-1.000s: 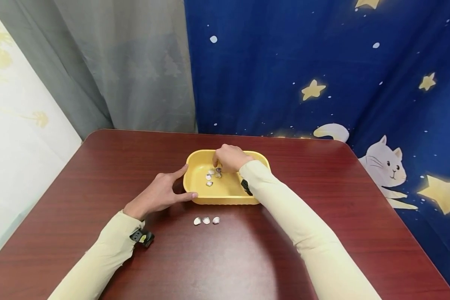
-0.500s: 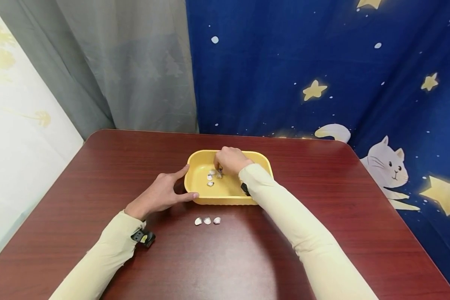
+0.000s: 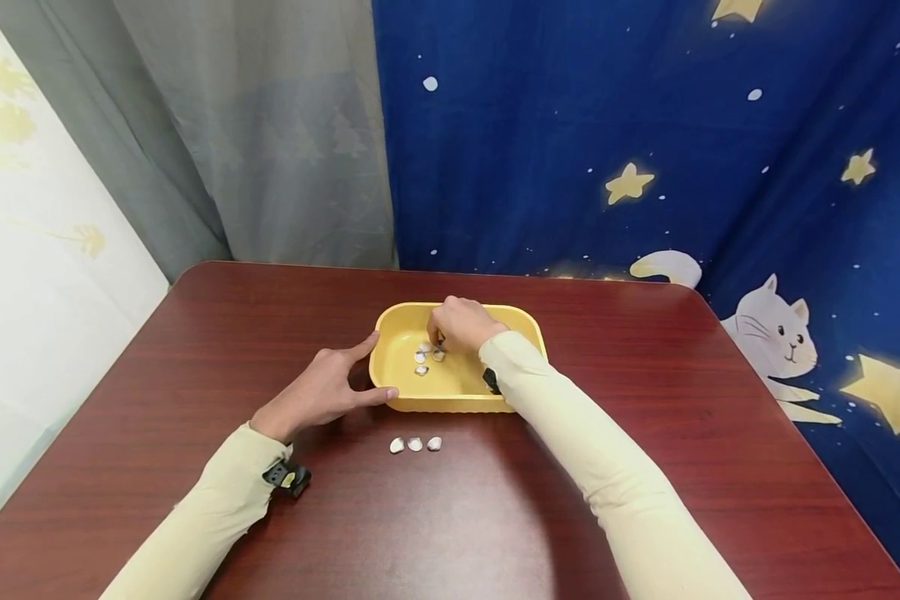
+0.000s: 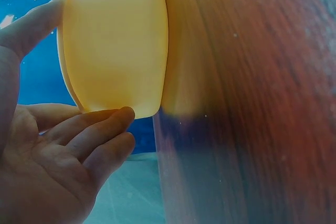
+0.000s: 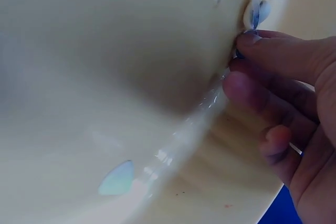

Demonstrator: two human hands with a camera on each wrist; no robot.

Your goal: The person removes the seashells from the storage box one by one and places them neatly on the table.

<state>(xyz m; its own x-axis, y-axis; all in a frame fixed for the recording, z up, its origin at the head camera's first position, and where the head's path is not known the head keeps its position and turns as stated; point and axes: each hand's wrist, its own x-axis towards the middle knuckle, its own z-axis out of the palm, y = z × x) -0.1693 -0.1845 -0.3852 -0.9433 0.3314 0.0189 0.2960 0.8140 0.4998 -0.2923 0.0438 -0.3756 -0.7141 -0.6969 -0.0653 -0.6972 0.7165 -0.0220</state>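
A yellow plastic basin (image 3: 457, 403) sits on the table. My left hand (image 3: 317, 393) holds its left end, thumb at the near corner and fingers along the end wall; the left wrist view shows the fingertips (image 4: 126, 113) against the basin's outside. Inside the basin, my right hand (image 3: 463, 323) pinches a small dark-edged seashell (image 5: 240, 54) between thumb and fingers, close to the floor. Several pale shells (image 3: 421, 369) lie just left of that hand, and one (image 5: 117, 179) lies apart in the right wrist view. Three white shells (image 3: 415, 444) form a row in front of the basin.
The dark red-brown wooden table (image 3: 285, 533) runs back to a grey curtain (image 3: 292, 167) and a blue star-patterned curtain (image 3: 540, 150). A black strap device (image 3: 287, 477) is on the left wrist.
My right hand has lowered slightly inside the basin, and its fingers have closed on a shell near the other shells. The left hand stays at the basin's end; the row of three is unchanged.
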